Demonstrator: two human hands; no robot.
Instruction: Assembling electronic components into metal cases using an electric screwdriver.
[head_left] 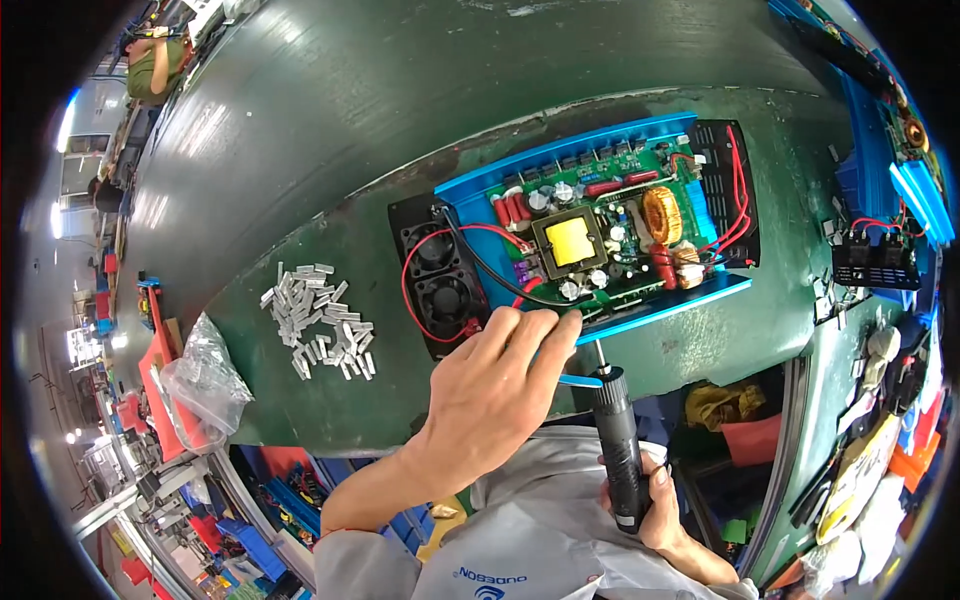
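Observation:
In front of me lies an open blue metal case (pixel 590 135) holding a green circuit board (pixel 625 165). The board carries a yellow-topped transformer (pixel 573 242), a copper coil (pixel 662 214) and red and black wires. A black end panel with two fans (pixel 438 262) is at its left end, another black panel (pixel 718 150) at its right. My left hand (pixel 490 385) grips the case's near edge, fingers bent together and thumb hidden. My right hand (pixel 657 510) is wrapped around a black electric screwdriver (pixel 620 440), its bit pointing up at the case's near wall.
Left of the case, small silver metal pieces (pixel 310 315) lie in a pile on the green table (pixel 390 400). A clear plastic bag (pixel 208 380) sits at the table's left edge. More blue cases (pixel 870 180) and a black panel (pixel 876 265) are at the right. Another person (pixel 155 65) is far left.

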